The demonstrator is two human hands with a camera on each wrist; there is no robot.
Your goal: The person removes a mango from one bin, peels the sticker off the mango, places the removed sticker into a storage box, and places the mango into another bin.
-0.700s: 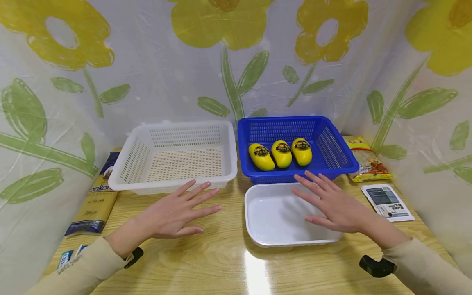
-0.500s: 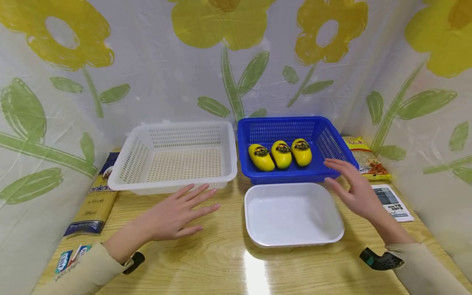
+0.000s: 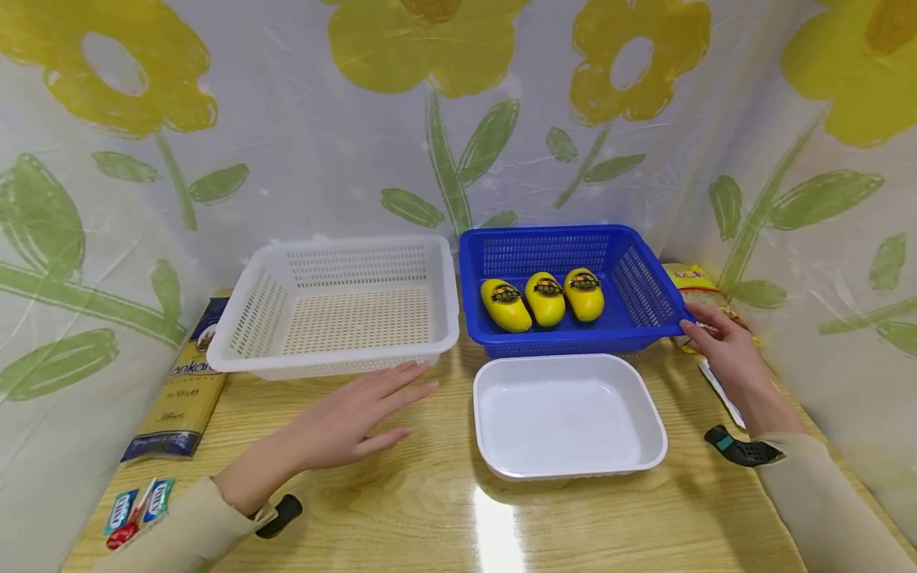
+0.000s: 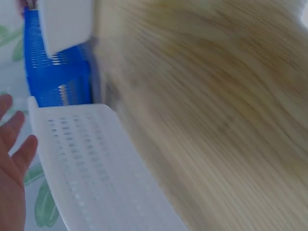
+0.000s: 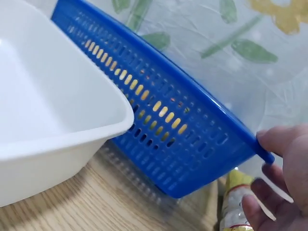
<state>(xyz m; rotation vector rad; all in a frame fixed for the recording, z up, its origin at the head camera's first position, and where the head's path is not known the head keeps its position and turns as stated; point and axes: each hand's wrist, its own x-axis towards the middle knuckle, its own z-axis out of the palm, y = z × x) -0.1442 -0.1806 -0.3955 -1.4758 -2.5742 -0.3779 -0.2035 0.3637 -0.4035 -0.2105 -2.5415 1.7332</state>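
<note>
blue basket point(image 3: 573, 338) | right hand point(image 3: 723, 350) at its right front corner, thumb touching rim, fingers loose

A staged tabletop set-up, home-like rather than a working kitchen. A glossy wood-grain table point(image 3: 430, 509) is enclosed behind and on both sides by a plastic sheet printed with yellow flowers point(image 3: 430, 48). On the table, plastic baskets stand at the sheet's foot; packaged foods lie along its side edges.
</note>
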